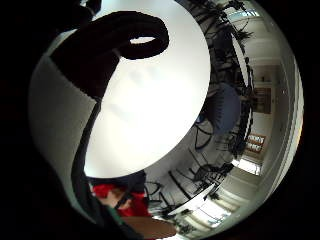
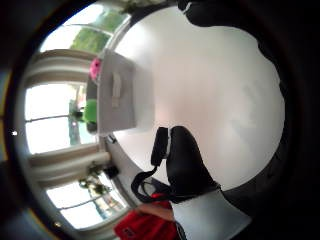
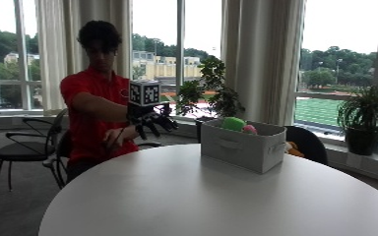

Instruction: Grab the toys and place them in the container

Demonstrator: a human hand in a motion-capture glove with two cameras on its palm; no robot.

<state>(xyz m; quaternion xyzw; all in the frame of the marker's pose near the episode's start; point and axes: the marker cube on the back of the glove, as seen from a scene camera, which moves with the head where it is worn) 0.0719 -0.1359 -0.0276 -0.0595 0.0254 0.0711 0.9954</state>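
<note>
A grey fabric container [image 3: 241, 146] stands at the far side of the round white table [image 3: 195, 196]. A green toy [image 3: 234, 123] and a pink toy [image 3: 249, 129] stick out of its top. My gloved right hand [image 3: 151, 120] hangs in the air left of the container, over the table's far edge, fingers loosely spread and holding nothing. In the thumb side palm view the container [image 2: 117, 95] sits on the table [image 2: 210, 90] with the pink toy [image 2: 95, 69] and green toy [image 2: 90, 111] in it. The little finger side palm view shows only one curled gloved finger [image 1: 135, 35] over bare tabletop [image 1: 150, 110].
The person's bare left hand [image 3: 113, 137] is low by the table edge. Black chairs [image 3: 25, 142] stand at the left. Potted plants [image 3: 212, 93] [image 3: 367, 118] line the window behind the container.
</note>
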